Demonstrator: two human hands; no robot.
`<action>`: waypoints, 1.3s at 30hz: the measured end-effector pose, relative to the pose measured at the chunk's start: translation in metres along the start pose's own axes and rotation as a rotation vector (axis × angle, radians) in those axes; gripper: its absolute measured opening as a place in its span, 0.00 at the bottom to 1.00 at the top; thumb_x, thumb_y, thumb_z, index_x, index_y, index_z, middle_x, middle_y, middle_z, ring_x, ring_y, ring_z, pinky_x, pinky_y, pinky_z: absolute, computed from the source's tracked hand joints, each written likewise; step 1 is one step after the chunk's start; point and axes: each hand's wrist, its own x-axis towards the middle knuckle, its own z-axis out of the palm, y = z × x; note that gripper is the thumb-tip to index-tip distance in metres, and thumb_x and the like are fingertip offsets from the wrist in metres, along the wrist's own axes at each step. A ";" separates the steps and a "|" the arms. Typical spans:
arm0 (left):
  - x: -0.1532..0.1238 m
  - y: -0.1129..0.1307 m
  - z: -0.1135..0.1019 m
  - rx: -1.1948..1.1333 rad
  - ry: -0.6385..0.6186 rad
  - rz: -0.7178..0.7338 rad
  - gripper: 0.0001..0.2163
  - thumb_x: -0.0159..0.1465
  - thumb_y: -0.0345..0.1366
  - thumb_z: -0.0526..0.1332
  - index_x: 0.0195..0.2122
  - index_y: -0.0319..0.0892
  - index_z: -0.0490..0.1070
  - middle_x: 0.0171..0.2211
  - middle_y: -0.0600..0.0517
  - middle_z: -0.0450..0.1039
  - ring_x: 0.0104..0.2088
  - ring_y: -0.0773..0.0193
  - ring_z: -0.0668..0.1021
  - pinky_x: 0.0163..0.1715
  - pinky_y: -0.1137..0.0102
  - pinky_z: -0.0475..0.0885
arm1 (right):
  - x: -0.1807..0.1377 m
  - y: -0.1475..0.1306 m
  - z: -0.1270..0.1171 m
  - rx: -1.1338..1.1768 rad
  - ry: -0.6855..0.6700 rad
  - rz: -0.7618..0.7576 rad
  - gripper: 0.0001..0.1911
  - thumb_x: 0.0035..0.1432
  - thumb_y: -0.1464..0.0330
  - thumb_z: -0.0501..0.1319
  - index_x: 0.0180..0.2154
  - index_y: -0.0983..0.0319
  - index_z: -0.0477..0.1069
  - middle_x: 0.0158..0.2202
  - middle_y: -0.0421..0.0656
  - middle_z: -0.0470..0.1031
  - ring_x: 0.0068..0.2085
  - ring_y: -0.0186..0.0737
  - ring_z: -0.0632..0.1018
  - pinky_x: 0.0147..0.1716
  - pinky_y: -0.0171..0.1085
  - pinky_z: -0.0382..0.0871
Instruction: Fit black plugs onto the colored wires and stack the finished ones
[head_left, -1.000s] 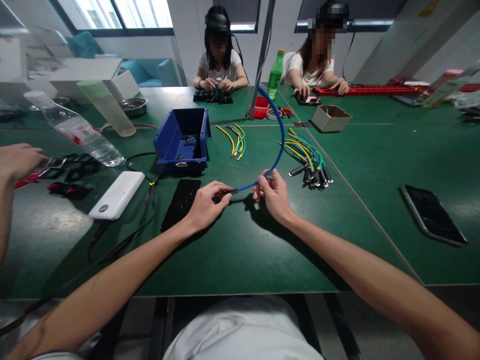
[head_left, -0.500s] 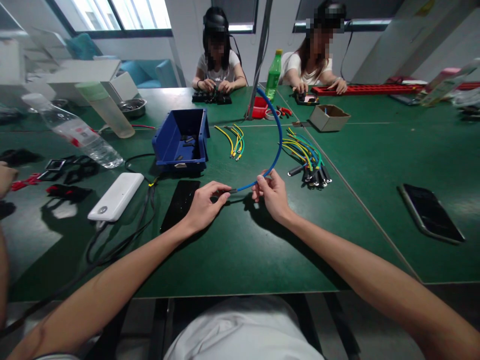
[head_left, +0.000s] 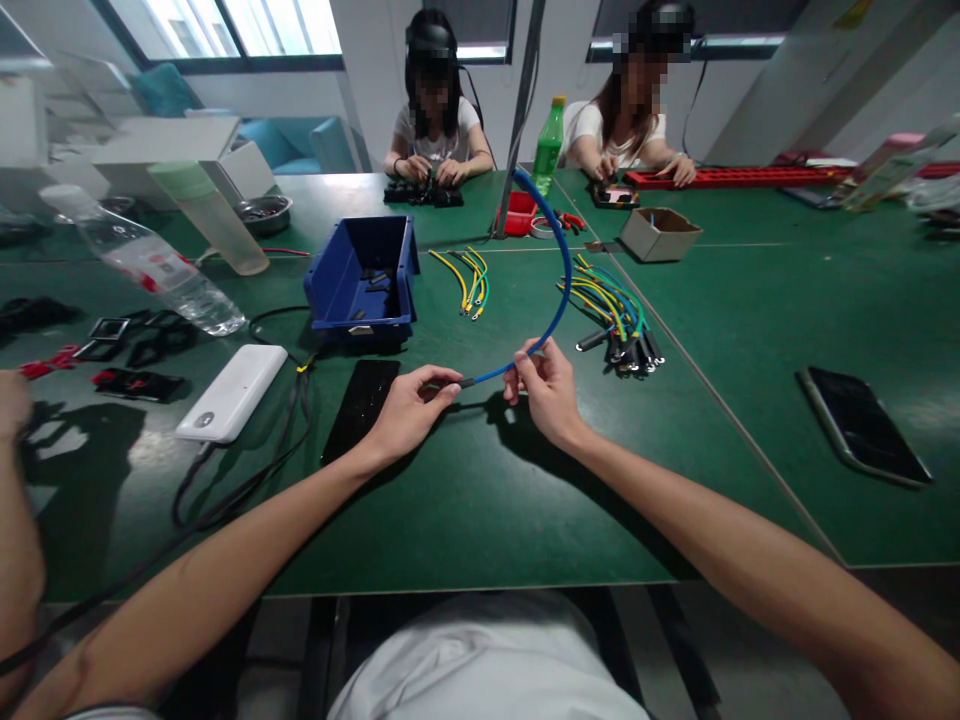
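A long blue wire [head_left: 562, 280] arcs up from between my hands over the green table [head_left: 480, 500]. My right hand [head_left: 544, 385] pinches the wire a little back from its near end. The fingertips of my left hand [head_left: 409, 410] pinch the dark tip at that near end. Just left of my left hand lies a black phone [head_left: 364, 405]. Behind my right hand lies a bundle of yellow, green and blue wires with black ends [head_left: 615, 320].
A blue bin [head_left: 364, 275] stands behind the phone, with several short yellow-green wires [head_left: 469, 280] beside it. A white power bank [head_left: 232, 390] with cables and a water bottle [head_left: 150, 260] lie left, another phone [head_left: 862, 425] right. Two people work at the far end. A co-worker's arm [head_left: 19, 520] shows at the left edge.
My hands hold nearly still on the blue wire. The co-worker's hand at the left has drawn back from the small black and red parts towards the near edge.
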 end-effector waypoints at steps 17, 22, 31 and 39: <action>-0.005 0.003 0.002 0.117 0.033 0.114 0.09 0.61 0.38 0.63 0.41 0.40 0.75 0.40 0.47 0.77 0.40 0.60 0.79 0.41 0.65 0.75 | 0.002 0.002 0.000 0.082 0.010 0.096 0.16 0.56 0.57 0.62 0.37 0.57 0.57 0.21 0.32 0.71 0.18 0.30 0.72 0.15 0.29 0.66; -0.006 0.006 0.001 0.187 0.045 0.156 0.09 0.61 0.38 0.63 0.41 0.40 0.75 0.38 0.47 0.78 0.36 0.60 0.79 0.39 0.65 0.76 | 0.003 0.002 -0.001 0.114 0.005 0.119 0.17 0.56 0.56 0.63 0.36 0.57 0.58 0.21 0.32 0.71 0.18 0.30 0.72 0.16 0.29 0.66; -0.009 0.012 0.000 0.267 0.068 0.216 0.08 0.61 0.38 0.65 0.39 0.41 0.77 0.36 0.48 0.79 0.35 0.60 0.80 0.39 0.65 0.75 | 0.003 0.006 -0.001 0.125 -0.017 0.100 0.17 0.56 0.55 0.63 0.35 0.57 0.58 0.22 0.32 0.71 0.18 0.30 0.72 0.16 0.30 0.66; -0.011 0.012 0.000 0.300 0.078 0.229 0.08 0.60 0.38 0.66 0.39 0.42 0.77 0.34 0.50 0.79 0.34 0.62 0.79 0.35 0.68 0.73 | 0.003 0.004 -0.001 0.127 -0.022 0.097 0.17 0.56 0.55 0.63 0.36 0.57 0.58 0.22 0.32 0.71 0.18 0.30 0.72 0.16 0.29 0.66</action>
